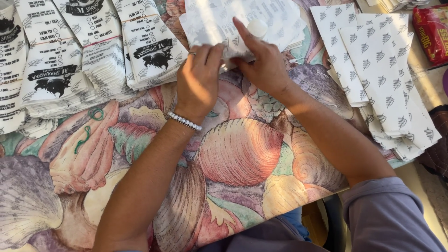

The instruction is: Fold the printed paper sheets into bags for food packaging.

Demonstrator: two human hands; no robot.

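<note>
Seen from above, the left hand (pixel 198 77) pinches the near edge of a white paper bag (pixel 219 23) at upper centre of the frame. The right hand (pixel 263 63) lies partly open on the same bag, forefinger stretched out flat; its fingertips hide part of the fold. The bag's top is cut off by the frame. It rests on a counter (pixel 242 154) covered in a seashell print. Stacks of printed bags (pixel 88 60) fill the upper left, plain patterned bags (pixel 382 79) the right. A red packet (pixel 431 32) is cropped at upper right.

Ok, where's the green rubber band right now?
The green rubber band lies on the shell-patterned tablecloth, at left in the head view, just below the printed bag stacks.
</note>
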